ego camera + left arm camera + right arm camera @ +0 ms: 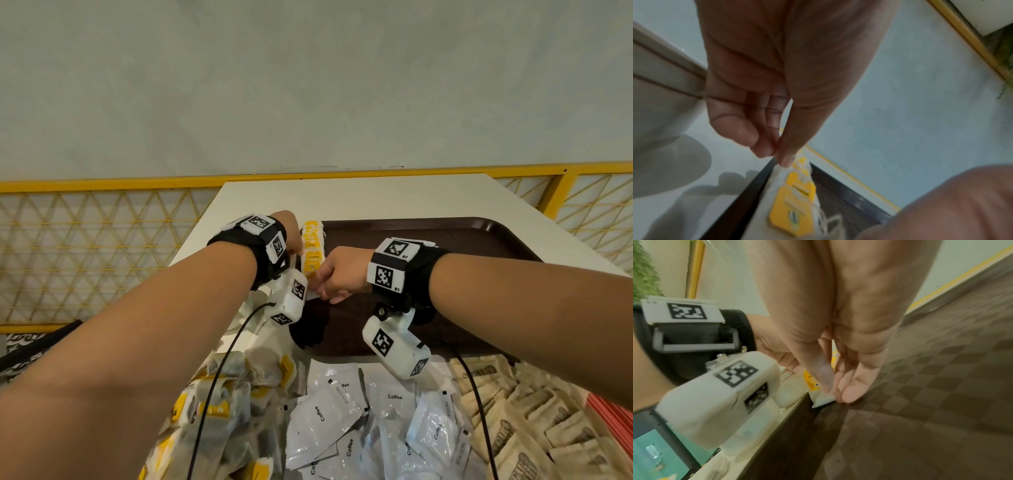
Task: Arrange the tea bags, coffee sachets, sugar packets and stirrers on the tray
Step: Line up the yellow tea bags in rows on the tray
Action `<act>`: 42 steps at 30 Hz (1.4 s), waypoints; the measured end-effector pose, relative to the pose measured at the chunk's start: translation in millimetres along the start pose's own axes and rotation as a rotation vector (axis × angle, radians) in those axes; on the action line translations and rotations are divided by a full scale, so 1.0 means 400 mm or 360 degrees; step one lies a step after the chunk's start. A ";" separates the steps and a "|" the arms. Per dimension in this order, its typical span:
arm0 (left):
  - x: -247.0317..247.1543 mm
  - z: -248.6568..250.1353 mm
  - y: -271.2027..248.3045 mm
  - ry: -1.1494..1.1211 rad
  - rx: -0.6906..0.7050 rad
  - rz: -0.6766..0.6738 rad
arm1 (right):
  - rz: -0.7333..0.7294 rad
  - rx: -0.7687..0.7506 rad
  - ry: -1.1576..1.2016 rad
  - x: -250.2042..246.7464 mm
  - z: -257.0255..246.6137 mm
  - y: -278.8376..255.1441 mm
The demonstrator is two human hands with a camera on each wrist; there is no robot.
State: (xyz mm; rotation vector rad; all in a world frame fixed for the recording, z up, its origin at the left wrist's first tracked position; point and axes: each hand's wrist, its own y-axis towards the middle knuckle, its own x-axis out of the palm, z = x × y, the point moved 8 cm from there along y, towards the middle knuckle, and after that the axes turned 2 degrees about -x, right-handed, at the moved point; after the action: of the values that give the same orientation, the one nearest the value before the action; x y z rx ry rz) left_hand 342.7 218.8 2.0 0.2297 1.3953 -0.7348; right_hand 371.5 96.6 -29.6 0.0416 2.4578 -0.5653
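A row of tea bags (312,247) with yellow tags lies along the left edge of the dark brown tray (452,240). My left hand (296,247) is at the row's left side; in the left wrist view its thumb and fingers (784,160) pinch the edge of a tea bag (795,209) by the tray rim (756,183). My right hand (318,291) is at the row's near end, thumb and fingers (826,381) pinching the nearest tea bag (823,400) on the tray floor (920,402). The fingertips hide part of both bags.
Near me lie heaps of loose tea bags (236,387), white coffee sachets (346,407) and brown sugar packets (513,411), with red stirrers (613,411) at the far right. The white table (342,195) ends at a yellow mesh railing (102,233). Wrist camera cables (219,373) hang over the heaps.
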 end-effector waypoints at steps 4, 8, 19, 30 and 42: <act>-0.011 -0.008 -0.036 -0.0151 0.0038 -0.0058 | 0.0043 0.0015 0.0097 -0.001 0.007 -0.002; -0.019 -0.012 -0.089 0.0104 0.0137 -0.0195 | 0.0029 0.0049 0.0192 0.001 0.012 -0.008; 0.018 0.027 -0.086 0.0020 0.0271 -0.0257 | -0.0002 0.0025 0.0162 0.008 0.017 -0.010; 0.036 0.019 -0.073 0.0005 0.0218 -0.0151 | 0.0340 0.0119 0.0478 -0.052 0.055 -0.002; 0.034 0.015 -0.089 -0.0184 0.0218 -0.0154 | 0.0498 0.0186 0.0534 -0.066 0.061 0.039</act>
State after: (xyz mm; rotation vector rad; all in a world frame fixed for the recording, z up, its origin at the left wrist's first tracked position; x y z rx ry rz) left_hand 326.6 183.9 -0.1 0.2244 1.2544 -0.9112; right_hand 409.2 103.6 -38.0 0.6014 2.6590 -0.5989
